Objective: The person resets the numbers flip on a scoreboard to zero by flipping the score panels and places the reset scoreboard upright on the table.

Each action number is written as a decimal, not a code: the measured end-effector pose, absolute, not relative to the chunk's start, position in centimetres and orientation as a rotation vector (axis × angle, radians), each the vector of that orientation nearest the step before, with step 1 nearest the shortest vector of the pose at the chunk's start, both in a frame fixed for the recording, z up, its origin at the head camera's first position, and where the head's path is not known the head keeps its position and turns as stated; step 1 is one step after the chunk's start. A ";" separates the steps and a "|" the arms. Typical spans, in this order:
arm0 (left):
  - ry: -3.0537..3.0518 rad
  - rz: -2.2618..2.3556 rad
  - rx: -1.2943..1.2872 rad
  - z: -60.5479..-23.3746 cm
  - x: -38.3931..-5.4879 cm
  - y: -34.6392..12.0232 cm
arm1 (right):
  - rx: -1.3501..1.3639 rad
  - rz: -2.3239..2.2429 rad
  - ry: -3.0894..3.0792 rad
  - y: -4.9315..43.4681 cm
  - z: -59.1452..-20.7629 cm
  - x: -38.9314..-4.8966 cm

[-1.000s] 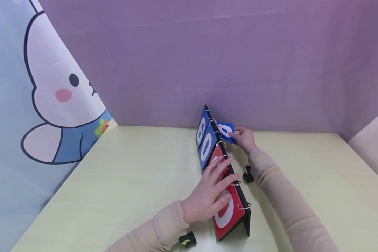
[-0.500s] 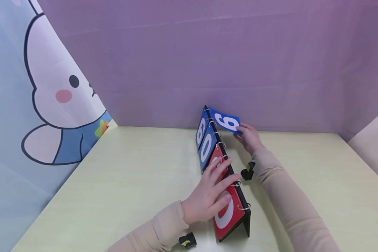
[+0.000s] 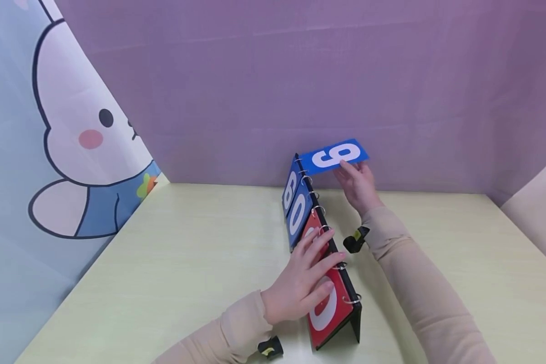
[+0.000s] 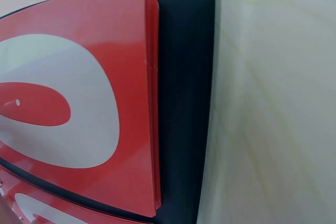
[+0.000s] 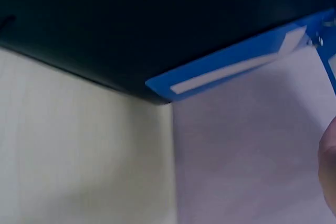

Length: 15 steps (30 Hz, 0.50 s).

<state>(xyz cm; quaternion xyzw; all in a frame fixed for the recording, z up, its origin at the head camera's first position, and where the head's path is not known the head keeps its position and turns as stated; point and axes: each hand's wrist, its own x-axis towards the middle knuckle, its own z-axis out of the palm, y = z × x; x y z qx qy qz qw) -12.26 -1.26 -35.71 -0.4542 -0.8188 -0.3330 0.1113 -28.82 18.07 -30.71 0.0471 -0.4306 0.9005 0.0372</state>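
A tabletop flip scoreboard (image 3: 350,283) stands like a tent, blue number cards (image 3: 297,215) at its far half and red number cards (image 3: 323,313) at its near half, hung on metal rings. Spread over the red cards, my left hand (image 3: 300,283) rests with fingers extended toward the top edge. My right hand (image 3: 358,187) pinches the outer end of a raised blue card (image 3: 334,155) with a white 9-like numeral, thumb on top. That card sticks out behind the board from its far rings. In the left wrist view, a red zero card (image 4: 126,93) lies against the black backing (image 4: 184,98).
The pale tabletop (image 3: 200,242) reaches back to a purple cloth wall (image 3: 255,101). On the left hangs a blue cloth with a cartoon figure (image 3: 82,126). Behind the board, a blue card with a white 1 (image 5: 231,66) hangs, seen in the right wrist view.
My right hand has lifted the blue card from low behind the board up to about the height of its top edge. The left hand has stayed in place.
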 end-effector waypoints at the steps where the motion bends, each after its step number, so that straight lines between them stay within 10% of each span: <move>1: -2.402 -0.979 -1.334 -35.8 -12.3 -1.2 | 0.177 2.751 -1.358 17.8 -30.6 -28.8; 15: -2.371 -0.945 -1.348 -36.2 -12.6 -1.0 | 0.369 2.269 -2.052 15.6 -31.3 -29.1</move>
